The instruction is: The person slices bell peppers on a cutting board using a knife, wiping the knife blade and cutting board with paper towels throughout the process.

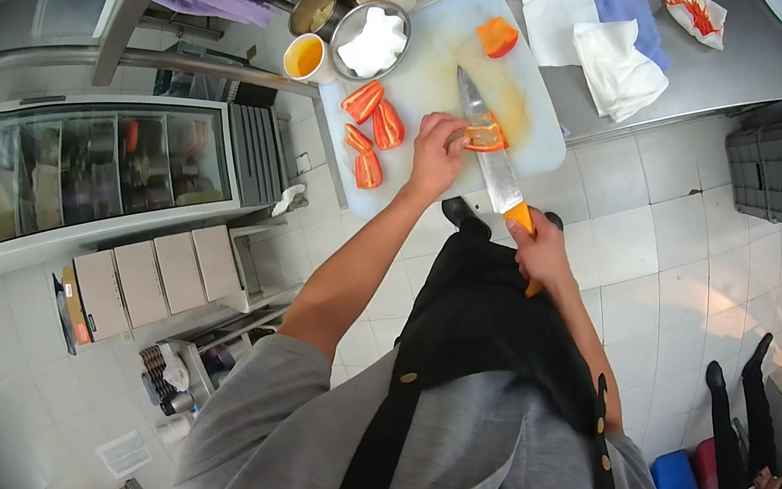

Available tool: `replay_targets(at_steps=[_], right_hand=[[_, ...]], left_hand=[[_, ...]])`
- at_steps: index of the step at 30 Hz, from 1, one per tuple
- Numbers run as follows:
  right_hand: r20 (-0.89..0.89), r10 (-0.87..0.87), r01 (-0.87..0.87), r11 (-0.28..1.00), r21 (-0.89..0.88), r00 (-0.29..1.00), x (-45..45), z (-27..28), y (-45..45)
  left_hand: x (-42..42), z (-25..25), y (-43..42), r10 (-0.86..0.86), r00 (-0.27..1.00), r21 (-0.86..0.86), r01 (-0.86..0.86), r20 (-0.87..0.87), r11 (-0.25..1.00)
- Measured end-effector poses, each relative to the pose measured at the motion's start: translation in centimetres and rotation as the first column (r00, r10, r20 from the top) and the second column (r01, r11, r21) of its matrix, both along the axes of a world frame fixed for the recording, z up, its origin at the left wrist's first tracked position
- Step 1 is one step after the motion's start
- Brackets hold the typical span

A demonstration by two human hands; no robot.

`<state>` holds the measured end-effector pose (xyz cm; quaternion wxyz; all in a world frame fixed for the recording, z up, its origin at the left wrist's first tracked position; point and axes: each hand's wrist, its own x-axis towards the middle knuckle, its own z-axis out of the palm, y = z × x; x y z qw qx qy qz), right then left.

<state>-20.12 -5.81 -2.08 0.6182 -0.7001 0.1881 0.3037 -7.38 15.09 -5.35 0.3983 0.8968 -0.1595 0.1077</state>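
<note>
Knife and red pepper piece cross over the cutting board, the piece overlapping the middle of the blade, with bare steel showing beyond it and nearer the body; whether the edge has entered the flesh cannot be told. The knife's long axis runs slantwise, tip far and to the left, orange handle near and to the right. The right hand is wrapped firmly round that handle, past the board's near edge, so the piece lies ahead of it and leftward. The left hand is much nearer, already touching: its fingers are bent and nearly closed on the piece's left end, with the blade just beside the fingertips. Four red pepper wedges lie left of this hand, and an orange pepper chunk sits near the board's far edge.
</note>
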Motion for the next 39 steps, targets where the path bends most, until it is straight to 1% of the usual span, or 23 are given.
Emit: replay_targets(at_steps=[1,5,7,8,10,11,13,14,15,16,17,19,22,26,28,30,32,33,34,35,36,37,39], right_hand=[[0.014,0.016,-0.016,1.000,-0.026,1.000,-0.2,0.0,-0.1],[0.024,0.007,-0.006,1.000,-0.030,1.000,-0.5,-0.4,0.3],[0.202,0.017,0.009,0.992,-0.128,0.979,0.1,-1.1,0.9],[0.203,0.018,0.008,0.992,-0.127,0.979,0.4,-1.3,0.9],[0.086,-0.014,0.015,1.000,-0.012,0.996,1.8,0.2,1.4],[0.088,-0.011,0.012,1.000,-0.010,0.996,1.9,0.4,1.5],[0.040,-0.012,0.012,1.000,0.019,0.999,2.6,0.7,1.6],[0.042,-0.010,0.010,1.000,0.019,0.999,2.8,0.5,1.6],[0.041,-0.012,0.011,0.999,0.030,0.999,2.8,0.2,1.5],[0.035,-0.011,0.009,0.999,0.041,0.999,2.6,0.1,1.6],[0.035,-0.007,0.005,0.999,0.039,0.999,2.6,0.1,1.6],[0.024,-0.001,0.001,0.999,0.035,1.000,2.7,0.3,1.5],[-0.006,0.016,-0.015,0.999,0.046,1.000,2.3,0.4,1.2],[-0.004,0.058,-0.058,0.998,0.030,0.998,0.6,0.2,0.8],[0.044,0.109,-0.109,0.994,-0.004,0.993,-0.1,-0.4,1.3],[0.055,0.133,-0.131,0.991,-0.024,0.990,0.1,-0.5,1.7],[0.128,0.205,-0.204,0.979,-0.028,0.970,0.6,-0.2,1.9],[0.135,0.207,-0.205,0.978,-0.032,0.969,0.7,-0.4,1.9],[0.196,0.241,-0.232,0.970,-0.067,0.951,0.5,-0.8,2.2],[0.257,0.267,-0.248,0.963,-0.103,0.929,0.5,-1.0,2.3],[0.262,0.255,-0.235,0.966,-0.106,0.931,0.9,-0.6,2.3],[0.262,0.245,-0.229,0.969,-0.087,0.934,1.0,0.3,2.2],[0.269,0.257,-0.239,0.966,-0.097,0.928,1.2,1.5,2.2]], left_hand=[[0.0,0.0,-0.1,0.040,0.999,-0.025,-0.039,0.006,0.999],[-0.2,-0.5,0.3,0.021,0.998,0.001,-0.021,0.062,1.000],[-0.2,-0.6,0.4,0.002,0.997,0.008,-0.002,0.074,1.000],[-0.3,-0.7,0.4,0.003,0.997,0.009,-0.003,0.074,1.000],[-0.2,-0.4,0.3,0.017,0.993,-0.013,-0.016,0.113,1.000],[0.0,-0.2,0.3,0.020,0.993,-0.011,-0.019,0.115,1.000],[1.9,1.6,-0.7,-0.006,0.996,-0.074,-0.001,-0.088,0.997],[3.5,2.4,-1.5,-0.004,0.996,-0.075,-0.003,-0.087,0.997],[5.5,2.9,-2.2,-0.098,0.984,0.163,0.122,-0.146,0.979],[6.7,3.4,-2.9,-0.171,0.958,0.379,0.251,-0.231,0.891],[7.5,4.6,-3.9,-0.168,0.958,0.377,0.247,-0.231,0.893],[8.9,6.2,-5.8,-0.122,0.870,0.647,0.442,-0.477,0.622],[9.6,6.3,-6.5,-0.136,0.842,0.655,0.498,-0.522,0.568],[9.9,6.2,-6.4,-0.197,0.839,0.627,0.516,-0.507,0.584],[10.0,6.2,-6.1,-0.168,0.818,0.612,0.532,-0.550,0.585],[10.1,6.0,-5.7,-0.186,0.824,0.603,0.526,-0.534,0.600],[10.0,5.6,-4.7,-0.205,0.831,0.593,0.521,-0.518,0.614],[9.8,5.5,-3.6,-0.190,0.839,0.451,0.449,-0.510,0.772],[9.3,6.5,-2.8,-0.177,0.843,0.286,0.359,-0.508,0.889],[8.3,7.6,-1.6,-0.092,0.874,0.350,0.285,-0.478,0.892],[6.6,9.4,-0.9,-0.012,0.897,0.408,0.213,-0.441,0.888],[4.8,9.7,-0.5,-0.023,0.898,0.406,0.220,-0.438,0.887],[1.8,9.5,0.8,0.067,0.953,0.489,0.091,-0.296,0.868]])
